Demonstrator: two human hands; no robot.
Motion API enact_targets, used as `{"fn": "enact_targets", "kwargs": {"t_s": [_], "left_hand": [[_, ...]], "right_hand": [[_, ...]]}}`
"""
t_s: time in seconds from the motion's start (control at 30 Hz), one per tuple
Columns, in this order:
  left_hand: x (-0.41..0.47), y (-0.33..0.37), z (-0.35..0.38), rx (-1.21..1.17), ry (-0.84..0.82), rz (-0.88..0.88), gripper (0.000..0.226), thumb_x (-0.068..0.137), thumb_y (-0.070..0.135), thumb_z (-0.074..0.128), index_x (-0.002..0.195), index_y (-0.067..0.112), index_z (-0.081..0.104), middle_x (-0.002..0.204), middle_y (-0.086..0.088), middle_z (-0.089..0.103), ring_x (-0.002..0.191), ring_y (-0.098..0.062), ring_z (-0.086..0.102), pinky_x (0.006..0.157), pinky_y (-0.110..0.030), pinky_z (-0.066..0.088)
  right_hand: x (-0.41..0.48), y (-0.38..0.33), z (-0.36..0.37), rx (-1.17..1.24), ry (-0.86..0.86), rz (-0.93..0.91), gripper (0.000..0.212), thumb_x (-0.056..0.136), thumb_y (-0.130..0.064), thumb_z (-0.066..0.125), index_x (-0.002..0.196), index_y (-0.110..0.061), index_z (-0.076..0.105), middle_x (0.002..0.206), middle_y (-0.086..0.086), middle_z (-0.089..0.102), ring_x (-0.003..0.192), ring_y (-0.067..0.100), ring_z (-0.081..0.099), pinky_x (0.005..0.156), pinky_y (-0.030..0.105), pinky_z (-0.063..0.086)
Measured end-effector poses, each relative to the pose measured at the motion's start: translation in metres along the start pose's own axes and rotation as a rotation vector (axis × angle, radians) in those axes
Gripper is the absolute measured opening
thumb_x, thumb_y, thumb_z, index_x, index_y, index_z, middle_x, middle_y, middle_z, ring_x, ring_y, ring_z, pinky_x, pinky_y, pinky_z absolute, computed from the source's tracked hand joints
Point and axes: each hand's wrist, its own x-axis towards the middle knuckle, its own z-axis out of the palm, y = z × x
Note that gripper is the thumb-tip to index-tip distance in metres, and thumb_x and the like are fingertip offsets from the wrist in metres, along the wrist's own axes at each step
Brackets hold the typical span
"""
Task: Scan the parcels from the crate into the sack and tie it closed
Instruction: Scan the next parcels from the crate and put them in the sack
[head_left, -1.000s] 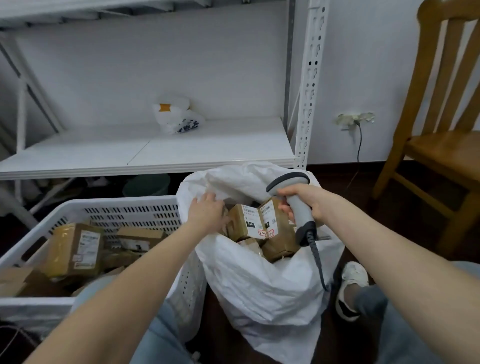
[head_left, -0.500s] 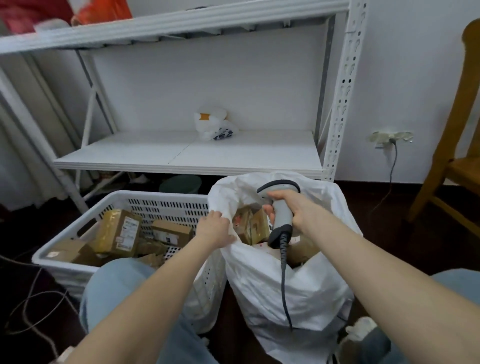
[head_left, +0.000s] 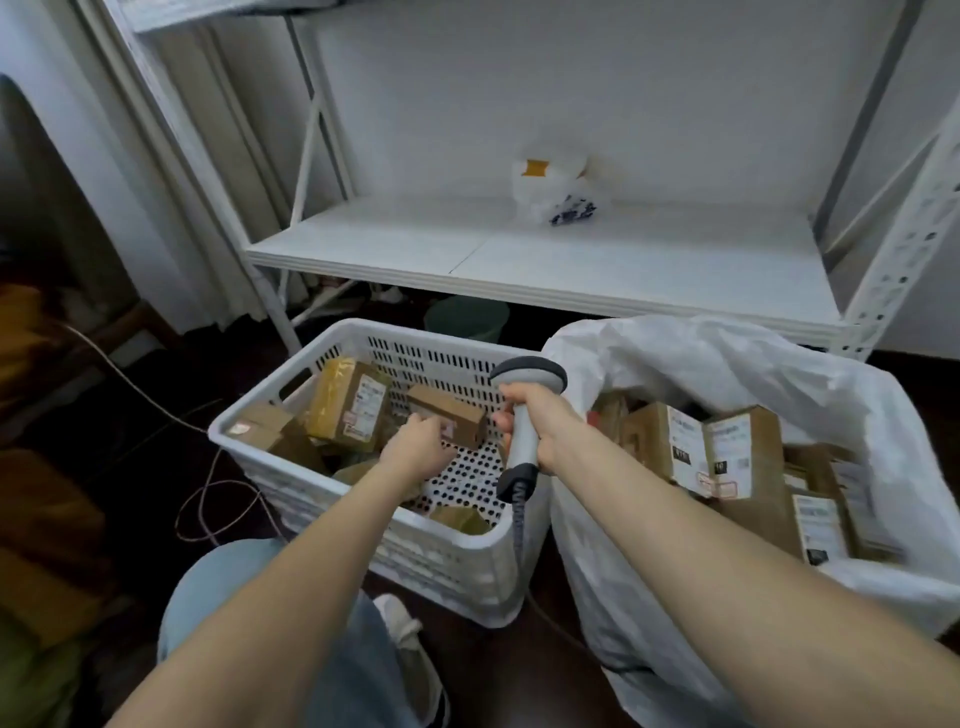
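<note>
Left hand (head_left: 415, 449): reaches into the white crate (head_left: 260, 434) from the near side. Its fingers curl round the near end of a small brown parcel (head_left: 449, 418). I read that as a hold, because the parcel sits clear of the crate's perforated floor. More parcels lie to the left of the hand, one of them wrapped in yellow tape (head_left: 345, 410).

Small brown parcel: inside the crate, close to its far wall and tilted. A pale label patch shows on the near face, too blurred for me to read. From my remote seat, I would turn that face squarely toward the scanner and keep the fingers off the barcode.

Scanner (head_left: 521, 452): grey and white, held upright just right of the parcel, with its cable hanging from the base. It should be tipped down at the label and held steady (a wobble costs a second try).

Right hand (head_left: 540, 434): wrapped firmly round the scanner handle, above the crate's right edge.

Sack (head_left: 727, 364): white, standing open just to the right of the crate, touching it. Labelled cartons (head_left: 727, 452) are already stacked inside. I judge the job well under way, with the sack not yet tied. Once scanned, the parcel should go in low so the mouth can be gathered later.
</note>
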Motion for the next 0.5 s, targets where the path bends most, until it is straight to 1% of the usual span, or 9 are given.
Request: {"fn": "enact_targets", "kwargs": {"t_s": [0.13,0.23,0.33,0.4,0.5], "left_hand": [[0.034,-0.037,0.016,-0.018,-0.055,-0.039,0.051,0.093,0.036,0.055,0.139,0.016,0.044,0.137,-0.013,0.042,0.119,-0.030,0.050,0.099,-0.040,0.045],[0.061,-0.061,0.023,-0.023,-0.075,-0.067,0.052,0.092,0.037,0.057,0.139,0.018,0.044,0.136,-0.012,0.043,0.121,-0.029,0.049,0.098,-0.042,0.046],[0.090,-0.084,0.023,-0.023,-0.037,-0.103,0.054,0.091,0.039,0.058,0.137,0.014,0.042,0.135,-0.013,0.043,0.120,-0.030,0.050,0.095,-0.042,0.048],[0.111,-0.101,0.020,-0.038,0.010,-0.139,0.062,0.090,0.039,0.061,0.140,0.012,0.036,0.140,-0.013,0.038,0.124,-0.031,0.047,0.096,-0.044,0.048],[0.147,-0.131,0.008,-0.091,0.073,-0.229,0.081,0.086,0.041,0.067,0.148,0.013,0.024,0.146,-0.015,0.033,0.130,-0.033,0.042,0.100,-0.046,0.045]], "right_hand": [[0.051,0.020,0.032,0.003,0.036,0.062,0.019,0.094,-0.019,0.058,0.079,-0.010,0.050,0.057,0.003,0.056,0.034,0.008,0.050,0.045,0.023,0.040],[0.085,0.031,0.055,0.021,0.075,0.114,0.017,0.095,-0.020,0.059,0.085,-0.008,0.052,0.064,0.005,0.057,0.043,0.011,0.052,0.045,0.026,0.042],[0.118,0.038,0.079,0.059,0.098,0.138,0.014,0.093,-0.019,0.062,0.091,-0.007,0.055,0.063,0.005,0.059,0.047,0.012,0.053,0.048,0.027,0.044],[0.138,0.044,0.094,0.070,0.120,0.156,0.014,0.092,-0.020,0.063,0.090,-0.007,0.058,0.061,0.005,0.059,0.049,0.012,0.053,0.052,0.027,0.045],[0.163,0.051,0.109,0.100,0.150,0.190,0.015,0.093,-0.019,0.062,0.082,-0.009,0.057,0.062,0.006,0.058,0.053,0.013,0.052,0.056,0.026,0.044]]}}
